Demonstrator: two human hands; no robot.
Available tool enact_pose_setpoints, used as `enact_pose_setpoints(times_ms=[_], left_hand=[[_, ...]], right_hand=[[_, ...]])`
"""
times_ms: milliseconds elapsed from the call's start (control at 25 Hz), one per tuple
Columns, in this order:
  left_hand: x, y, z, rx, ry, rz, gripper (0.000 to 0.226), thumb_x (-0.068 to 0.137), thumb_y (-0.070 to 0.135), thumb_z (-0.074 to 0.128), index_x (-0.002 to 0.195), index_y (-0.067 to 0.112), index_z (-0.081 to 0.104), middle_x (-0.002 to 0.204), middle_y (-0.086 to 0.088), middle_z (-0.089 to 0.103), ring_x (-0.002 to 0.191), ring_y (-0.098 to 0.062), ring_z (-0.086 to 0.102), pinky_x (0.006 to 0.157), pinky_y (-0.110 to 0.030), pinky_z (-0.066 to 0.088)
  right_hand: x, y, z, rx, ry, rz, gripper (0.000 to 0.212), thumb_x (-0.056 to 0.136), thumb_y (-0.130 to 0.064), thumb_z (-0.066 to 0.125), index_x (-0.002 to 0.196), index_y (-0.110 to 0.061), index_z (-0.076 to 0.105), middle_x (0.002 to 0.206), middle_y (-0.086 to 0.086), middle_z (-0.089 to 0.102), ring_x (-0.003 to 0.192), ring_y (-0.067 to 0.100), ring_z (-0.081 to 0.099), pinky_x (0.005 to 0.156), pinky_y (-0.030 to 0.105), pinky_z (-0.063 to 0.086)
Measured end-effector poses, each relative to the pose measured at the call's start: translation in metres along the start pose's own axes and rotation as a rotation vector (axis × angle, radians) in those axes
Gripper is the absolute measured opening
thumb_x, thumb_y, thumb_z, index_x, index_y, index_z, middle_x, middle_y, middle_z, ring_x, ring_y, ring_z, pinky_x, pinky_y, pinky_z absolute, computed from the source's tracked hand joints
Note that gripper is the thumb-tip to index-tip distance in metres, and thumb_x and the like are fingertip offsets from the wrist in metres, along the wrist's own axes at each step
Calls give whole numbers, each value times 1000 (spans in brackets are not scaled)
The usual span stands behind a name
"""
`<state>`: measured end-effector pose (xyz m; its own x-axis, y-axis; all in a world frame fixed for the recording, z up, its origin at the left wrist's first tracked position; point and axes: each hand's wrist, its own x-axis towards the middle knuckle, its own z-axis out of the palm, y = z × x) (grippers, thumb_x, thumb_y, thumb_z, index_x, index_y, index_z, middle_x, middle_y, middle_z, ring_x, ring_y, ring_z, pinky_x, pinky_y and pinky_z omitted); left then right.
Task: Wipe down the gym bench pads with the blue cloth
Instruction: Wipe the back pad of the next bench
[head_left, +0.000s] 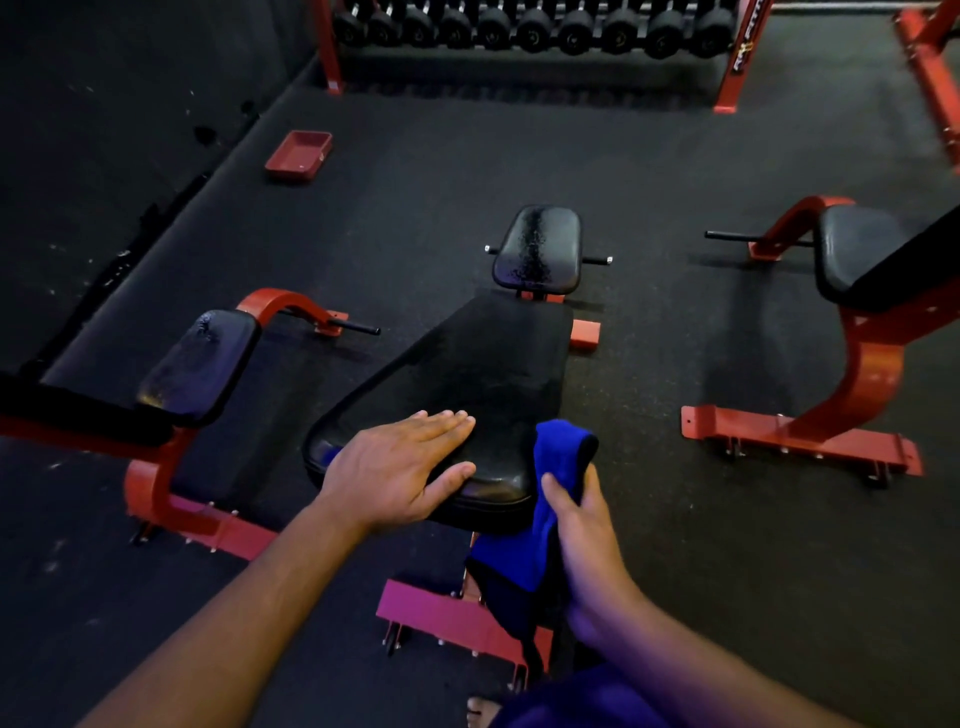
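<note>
A black back pad (483, 364) of a red-framed gym bench fills the middle of the head view, with its smaller seat pad (537, 249) beyond it. My left hand (400, 467) lies flat, fingers apart, on the near end of the back pad. My right hand (582, 525) grips a blue cloth (556, 467) beside the pad's near right corner; the cloth drapes over that edge and hangs down toward the frame.
A second bench (197, 364) stands to the left and a third bench (862, 291) to the right, both red-framed with black pads. A red tray (298, 154) lies on the dark rubber floor at the back left. A dumbbell rack (530, 26) lines the far wall.
</note>
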<state>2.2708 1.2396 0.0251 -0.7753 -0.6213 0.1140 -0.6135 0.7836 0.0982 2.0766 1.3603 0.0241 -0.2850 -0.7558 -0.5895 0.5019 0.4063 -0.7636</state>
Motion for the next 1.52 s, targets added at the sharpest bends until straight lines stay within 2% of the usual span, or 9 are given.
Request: enact_pose_setpoints(times_ms=[360,520,640,720,800,880,1000,1200,1520], left_hand=[[0,0,-1,3,11,-6,68,107,57,19,140,15,62,139,-1,64,128,-12,60,109,-32,45],[-1,0,-2,-42,-7,-43,67,106,60,22,142,18,60,142,1,62,133,-11,56,111,-36,48],[-6,6,-2,0,52,-144,69,105,61,21,141,16,61,142,-2,62,134,-14,55,116,-43,42],[-15,13,4,41,141,-275,64,107,53,23,141,13,61,143,-4,61,137,-17,53,122,-47,30],[-22,17,9,47,210,-381,56,107,42,29,141,11,60,145,-6,59,140,-18,51,124,-50,25],[-24,15,11,48,208,-431,52,105,35,34,142,8,59,147,-7,57,141,-19,50,123,-52,25],[-21,2,5,-1,131,-465,54,101,33,34,143,8,57,147,-9,57,139,-21,52,119,-44,36],[-19,-4,-1,-40,101,-457,54,101,33,32,141,10,60,143,-6,61,136,-19,55,115,-42,43],[-20,-3,-1,-46,119,-474,53,101,34,31,139,14,62,141,-1,63,135,-13,54,117,-36,34]], right_hand=[[152,-10,-3,-81,85,-56,29,102,-13,46,127,-28,52,127,7,64,109,22,63,105,46,46],[198,-27,-11,-387,36,-63,27,102,-15,48,123,-30,54,127,8,64,100,19,62,94,36,49],[170,-50,-21,-629,-77,-208,24,101,-17,50,118,-34,55,132,1,62,110,14,60,95,31,44],[126,-73,-29,-830,-228,-487,37,98,-12,55,131,-28,52,146,-5,50,132,10,47,112,30,35],[73,-80,-28,-1028,-540,-763,50,90,-4,57,135,-24,51,156,-8,34,145,4,28,121,25,18],[30,-64,-23,-1294,-829,-890,66,78,-20,49,143,-34,43,161,-16,20,150,6,14,123,30,8],[21,-39,-9,-1495,-796,-997,74,71,-38,48,143,-45,33,161,-18,19,149,14,18,121,46,12],[82,-49,14,-1263,-596,-813,56,78,-41,50,129,-19,60,134,-1,60,122,19,55,106,39,42],[204,-72,27,-1457,-411,-409,44,95,-22,53,138,-12,51,140,14,54,128,29,50,98,27,33]])
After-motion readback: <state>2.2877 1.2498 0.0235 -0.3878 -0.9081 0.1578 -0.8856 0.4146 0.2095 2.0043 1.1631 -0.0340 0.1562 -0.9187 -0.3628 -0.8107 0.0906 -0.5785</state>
